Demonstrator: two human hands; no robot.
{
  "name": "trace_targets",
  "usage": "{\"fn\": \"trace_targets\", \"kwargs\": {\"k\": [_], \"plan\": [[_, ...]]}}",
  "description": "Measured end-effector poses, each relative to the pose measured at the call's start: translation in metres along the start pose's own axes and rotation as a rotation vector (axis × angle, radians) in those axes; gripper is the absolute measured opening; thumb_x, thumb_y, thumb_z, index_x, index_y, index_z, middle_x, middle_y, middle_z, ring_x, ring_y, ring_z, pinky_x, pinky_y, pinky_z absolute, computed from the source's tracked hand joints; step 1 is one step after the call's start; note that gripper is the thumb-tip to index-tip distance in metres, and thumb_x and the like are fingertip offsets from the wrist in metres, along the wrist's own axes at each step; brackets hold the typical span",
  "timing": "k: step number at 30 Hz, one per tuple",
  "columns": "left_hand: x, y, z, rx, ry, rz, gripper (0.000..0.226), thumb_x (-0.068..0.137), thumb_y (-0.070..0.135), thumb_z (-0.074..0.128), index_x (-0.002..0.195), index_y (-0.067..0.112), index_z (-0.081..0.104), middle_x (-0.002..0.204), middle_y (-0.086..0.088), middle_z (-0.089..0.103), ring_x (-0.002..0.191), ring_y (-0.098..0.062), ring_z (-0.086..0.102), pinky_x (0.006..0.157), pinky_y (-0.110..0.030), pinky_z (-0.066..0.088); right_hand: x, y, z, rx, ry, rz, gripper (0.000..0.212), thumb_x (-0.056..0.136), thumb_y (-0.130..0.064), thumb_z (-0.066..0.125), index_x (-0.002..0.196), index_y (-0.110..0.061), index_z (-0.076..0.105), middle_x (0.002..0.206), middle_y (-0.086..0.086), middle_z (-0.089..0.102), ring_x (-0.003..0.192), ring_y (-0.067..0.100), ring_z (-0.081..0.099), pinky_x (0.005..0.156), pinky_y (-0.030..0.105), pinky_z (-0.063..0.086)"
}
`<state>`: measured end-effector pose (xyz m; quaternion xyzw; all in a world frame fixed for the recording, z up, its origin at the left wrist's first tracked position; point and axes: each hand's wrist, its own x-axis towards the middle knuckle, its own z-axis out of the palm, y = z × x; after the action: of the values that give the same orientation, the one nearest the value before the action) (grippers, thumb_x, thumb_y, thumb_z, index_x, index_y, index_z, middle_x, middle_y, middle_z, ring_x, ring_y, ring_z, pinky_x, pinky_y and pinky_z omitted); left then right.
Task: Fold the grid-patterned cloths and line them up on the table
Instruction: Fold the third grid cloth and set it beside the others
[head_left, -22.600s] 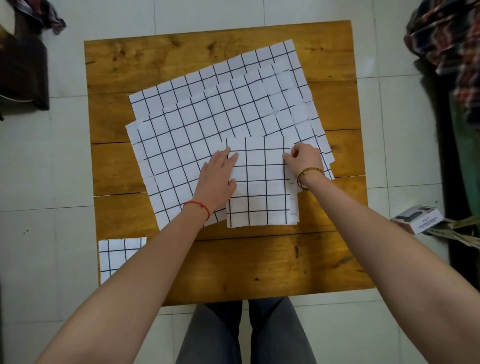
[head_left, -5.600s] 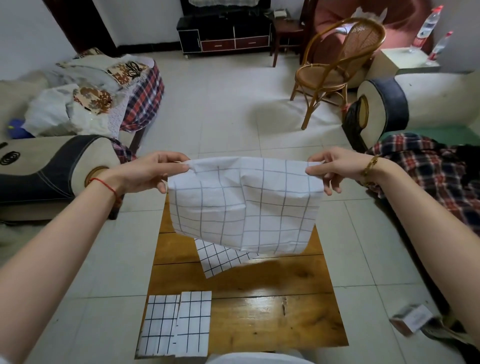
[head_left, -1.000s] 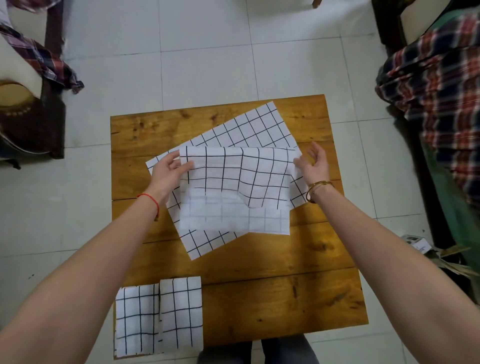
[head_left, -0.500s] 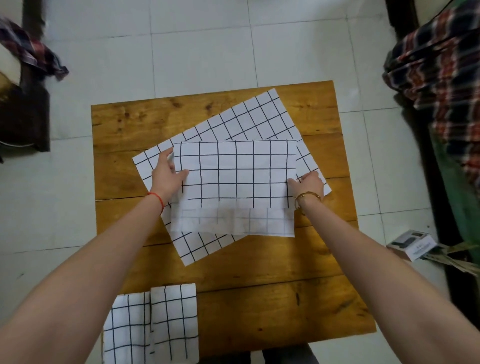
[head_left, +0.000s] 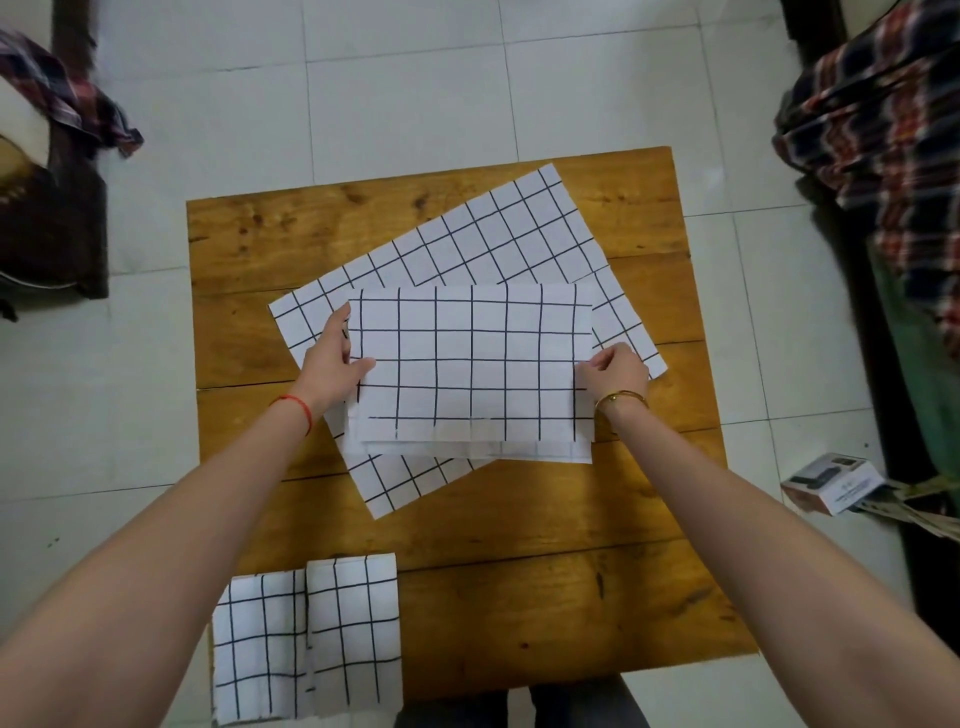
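Observation:
A white cloth with black grid lines, folded in half (head_left: 470, 369), lies in the middle of the wooden table (head_left: 545, 587). My left hand (head_left: 332, 366) grips its left edge and my right hand (head_left: 613, 371) pinches its right edge. Under it a flat, unfolded grid cloth (head_left: 498, 234) lies at an angle. Two folded grid cloths sit side by side at the table's near left corner, one (head_left: 260, 644) to the left of the other (head_left: 356, 629).
White tiled floor surrounds the table. A dark seat with plaid fabric (head_left: 57, 109) stands at the left. Plaid fabric (head_left: 878, 119) lies on furniture at the right, with a small white box (head_left: 831, 483) on the floor beside it.
The cloth's far half has come down onto its near half and now lies flat. Both hands have shifted to its side edges; the camera tilted slightly.

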<state>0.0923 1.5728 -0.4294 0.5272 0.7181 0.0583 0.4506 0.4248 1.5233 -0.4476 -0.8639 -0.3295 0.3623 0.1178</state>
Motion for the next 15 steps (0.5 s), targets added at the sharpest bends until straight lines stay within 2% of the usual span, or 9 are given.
{"fn": "trace_targets", "kwargs": {"k": [2,4,6,7,9,10,12,13,15], "plan": [[-0.005,-0.004,0.002,0.039,-0.014,0.005,0.082,0.091,0.007,0.063,0.154,0.023,0.013,0.079,-0.002,0.04,0.075,-0.017,0.047,0.072,-0.028,0.044,-0.003,0.003,0.0,0.015,0.018,-0.041,0.02,0.082,-0.014,0.064,0.099,-0.006,0.056,0.089,0.009,0.061,0.076,0.02,0.055,0.067,0.028,0.045],[-0.01,-0.008,0.005,0.046,-0.033,-0.005,0.084,0.091,0.008,0.063,0.154,0.026,0.011,0.086,-0.001,0.05,0.088,-0.022,0.056,0.081,-0.034,0.047,-0.006,0.005,0.002,0.009,0.035,-0.104,0.025,0.083,-0.017,0.065,0.103,-0.009,0.053,0.097,0.012,0.061,0.081,0.022,0.057,0.07,0.031,0.048],[-0.018,-0.011,0.008,0.036,-0.021,-0.006,0.084,0.091,0.006,0.062,0.154,0.027,0.011,0.107,-0.015,0.062,0.104,-0.032,0.06,0.092,-0.041,0.048,-0.01,0.004,0.004,-0.035,0.04,-0.188,0.029,0.083,-0.017,0.064,0.109,-0.012,0.051,0.107,0.011,0.057,0.093,0.023,0.055,0.078,0.037,0.05],[-0.021,-0.011,0.009,0.025,-0.005,-0.006,0.083,0.092,0.004,0.061,0.154,0.026,0.011,0.118,-0.019,0.061,0.108,-0.034,0.059,0.095,-0.042,0.047,-0.012,0.003,0.006,-0.071,0.042,-0.24,0.032,0.084,-0.017,0.063,0.114,-0.014,0.051,0.113,0.01,0.053,0.1,0.023,0.052,0.083,0.037,0.049],[-0.026,-0.011,0.012,0.015,0.026,0.003,0.084,0.092,0.004,0.061,0.155,0.026,0.009,0.136,-0.015,0.054,0.111,-0.029,0.058,0.098,-0.039,0.045,-0.017,0.0,0.009,-0.156,0.038,-0.349,0.04,0.085,-0.017,0.059,0.123,-0.017,0.048,0.123,0.008,0.046,0.112,0.024,0.045,0.09,0.037,0.046],[-0.026,-0.012,0.014,0.025,0.039,0.009,0.086,0.091,0.006,0.062,0.155,0.027,0.008,0.138,-0.013,0.052,0.107,-0.026,0.058,0.098,-0.038,0.046,-0.019,-0.003,0.011,-0.194,0.029,-0.4,0.043,0.086,-0.017,0.058,0.127,-0.018,0.047,0.126,0.008,0.044,0.115,0.024,0.042,0.092,0.036,0.044],[-0.027,-0.013,0.015,0.068,0.067,0.029,0.088,0.09,0.009,0.064,0.154,0.028,0.008,0.128,-0.013,0.057,0.094,-0.022,0.058,0.094,-0.042,0.051,-0.022,-0.008,0.015,-0.258,0.0,-0.49,0.049,0.086,-0.016,0.055,0.134,-0.018,0.044,0.132,0.007,0.042,0.117,0.025,0.039,0.097,0.035,0.04],[-0.027,-0.013,0.015,0.104,0.087,0.041,0.088,0.089,0.011,0.066,0.154,0.028,0.009,0.125,-0.013,0.058,0.095,-0.023,0.058,0.092,-0.042,0.052,-0.023,-0.01,0.018,-0.295,-0.01,-0.532,0.052,0.086,-0.016,0.055,0.137,-0.018,0.043,0.135,0.007,0.041,0.119,0.026,0.038,0.1,0.034,0.038],[-0.028,-0.013,0.016,0.27,0.152,0.074,0.085,0.087,0.017,0.067,0.153,0.024,0.013,0.131,-0.013,0.05,0.113,-0.028,0.052,0.093,-0.042,0.05,-0.024,-0.015,0.024,-0.378,-0.035,-0.602,0.054,0.088,-0.019,0.053,0.141,-0.016,0.039,0.142,0.007,0.039,0.124,0.027,0.036,0.105,0.036,0.035]]}}
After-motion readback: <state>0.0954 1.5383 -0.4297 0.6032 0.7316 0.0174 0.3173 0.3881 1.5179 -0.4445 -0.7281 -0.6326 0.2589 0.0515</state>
